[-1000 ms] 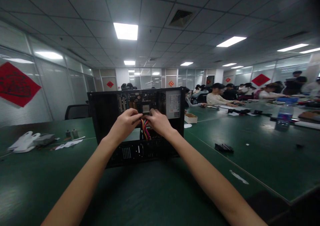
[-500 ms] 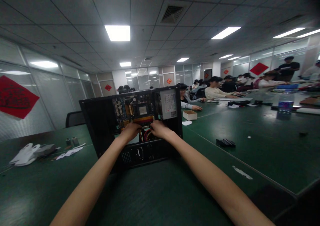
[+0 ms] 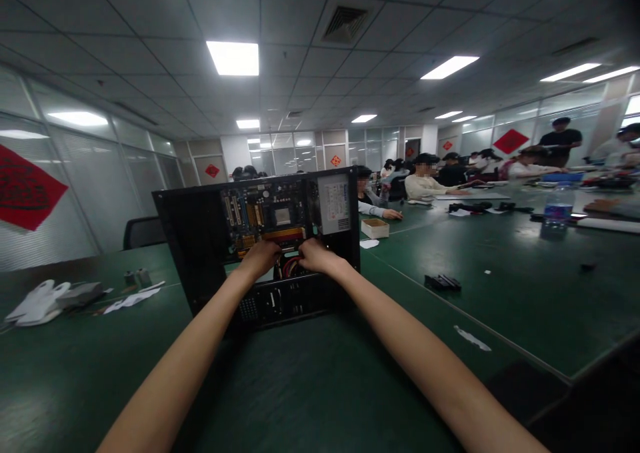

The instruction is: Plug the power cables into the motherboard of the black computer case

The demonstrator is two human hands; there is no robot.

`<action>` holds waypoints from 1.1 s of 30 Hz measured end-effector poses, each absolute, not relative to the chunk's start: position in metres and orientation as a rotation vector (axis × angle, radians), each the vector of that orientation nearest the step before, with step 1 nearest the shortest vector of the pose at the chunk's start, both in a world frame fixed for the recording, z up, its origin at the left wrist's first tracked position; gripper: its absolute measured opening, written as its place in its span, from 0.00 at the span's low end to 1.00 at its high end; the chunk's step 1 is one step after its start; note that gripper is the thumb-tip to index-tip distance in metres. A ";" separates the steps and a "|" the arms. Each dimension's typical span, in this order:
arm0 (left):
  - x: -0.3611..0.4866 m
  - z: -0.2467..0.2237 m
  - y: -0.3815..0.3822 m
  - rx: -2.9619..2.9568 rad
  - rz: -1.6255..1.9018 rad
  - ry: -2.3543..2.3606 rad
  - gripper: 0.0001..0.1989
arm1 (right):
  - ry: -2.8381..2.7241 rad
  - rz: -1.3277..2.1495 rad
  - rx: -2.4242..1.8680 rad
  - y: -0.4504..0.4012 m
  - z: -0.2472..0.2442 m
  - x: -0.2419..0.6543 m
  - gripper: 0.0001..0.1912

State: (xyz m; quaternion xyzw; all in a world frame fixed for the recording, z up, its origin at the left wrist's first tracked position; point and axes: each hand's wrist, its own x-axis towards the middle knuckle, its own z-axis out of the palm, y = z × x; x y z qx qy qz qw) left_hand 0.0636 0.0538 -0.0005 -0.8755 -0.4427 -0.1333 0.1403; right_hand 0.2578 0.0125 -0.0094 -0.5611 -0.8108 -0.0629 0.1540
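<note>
An open black computer case (image 3: pixel 193 253) stands on the green table, its inside facing me. Within it are a motherboard (image 3: pixel 270 206) with red and yellow memory slots (image 3: pixel 287 235), and a silver power supply (image 3: pixel 334 203) at upper right. My left hand (image 3: pixel 261 258) and my right hand (image 3: pixel 317 255) both reach in just below the slots, fingers bent and closed. Between their fingertips lies a thin strip that looks like a memory stick (image 3: pixel 289 249), pinched at both ends; the fingers partly hide it. Coloured cables (image 3: pixel 290 266) hang under the hands.
On the green table (image 3: pixel 300 386), a small open box (image 3: pixel 375 228) and a black plastic part (image 3: pixel 443 282) lie right of the case. White plastic bags (image 3: pixel 43 303) and a paper scrap (image 3: pixel 133 299) are at left. Farther back are a bottle (image 3: pixel 558 211) and several seated people.
The view has shifted slightly, so the case and table items sit a little farther left and up. Both hands stay at the memory slots with barely any movement.
</note>
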 end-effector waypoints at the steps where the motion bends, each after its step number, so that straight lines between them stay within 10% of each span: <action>1: 0.064 -0.001 0.054 -2.525 -0.388 -1.273 0.15 | -2.326 -0.180 -1.606 0.012 -0.009 0.258 0.13; 33: 0.069 0.000 0.044 -2.445 -0.319 -1.363 0.15 | -2.626 -0.645 -1.109 0.053 -0.011 0.250 0.13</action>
